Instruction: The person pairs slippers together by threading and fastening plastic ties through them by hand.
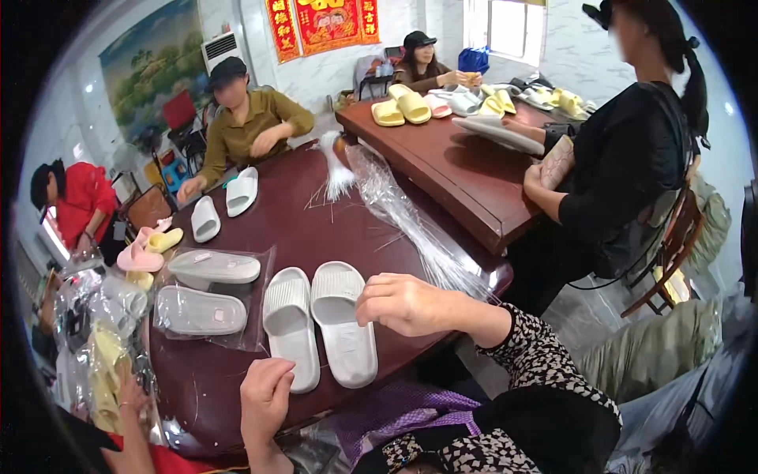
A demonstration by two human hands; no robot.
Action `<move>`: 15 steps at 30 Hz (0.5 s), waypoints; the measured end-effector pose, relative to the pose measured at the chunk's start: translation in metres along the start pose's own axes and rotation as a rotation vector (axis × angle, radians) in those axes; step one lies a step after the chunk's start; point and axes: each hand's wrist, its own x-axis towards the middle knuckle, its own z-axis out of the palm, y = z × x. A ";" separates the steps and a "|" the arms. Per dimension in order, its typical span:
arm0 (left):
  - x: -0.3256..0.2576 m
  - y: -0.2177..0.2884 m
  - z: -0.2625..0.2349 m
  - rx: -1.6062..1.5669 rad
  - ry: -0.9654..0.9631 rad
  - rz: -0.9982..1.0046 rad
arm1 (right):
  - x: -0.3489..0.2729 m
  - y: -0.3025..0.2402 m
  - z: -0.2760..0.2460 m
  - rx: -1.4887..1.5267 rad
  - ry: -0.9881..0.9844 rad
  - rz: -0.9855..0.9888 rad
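The left hand (264, 395) is loosely curled and holds nothing, just below the heel of the left pale grey ribbed foam slipper (290, 325). The right hand (403, 304) rests half-closed and empty against the outer edge of the right pale grey ribbed foam slipper (343, 322). Keeping the pair side by side and level looks wise. Further left lie two grey slippers in a clear plastic bag (207, 292).

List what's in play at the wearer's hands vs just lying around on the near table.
In play:
- right hand, touching the right slipper of the pair
- left hand, at the table edge by the left slipper
- pair of white slippers

Lying about:
- bagged grey slippers
- clear plastic bags
- pink slipper
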 end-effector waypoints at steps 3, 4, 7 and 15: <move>-0.006 -0.010 0.010 -0.041 -0.035 -0.009 | -0.009 -0.011 0.004 -0.049 -0.025 0.037; -0.009 -0.011 0.012 -0.026 -0.035 0.010 | -0.011 -0.015 0.006 -0.064 -0.038 0.055; -0.024 -0.006 0.014 -0.009 -0.044 0.026 | -0.018 -0.031 0.012 -0.095 -0.049 0.089; -0.032 -0.001 0.027 -0.239 -0.186 0.022 | -0.015 -0.029 0.032 -0.150 0.009 0.074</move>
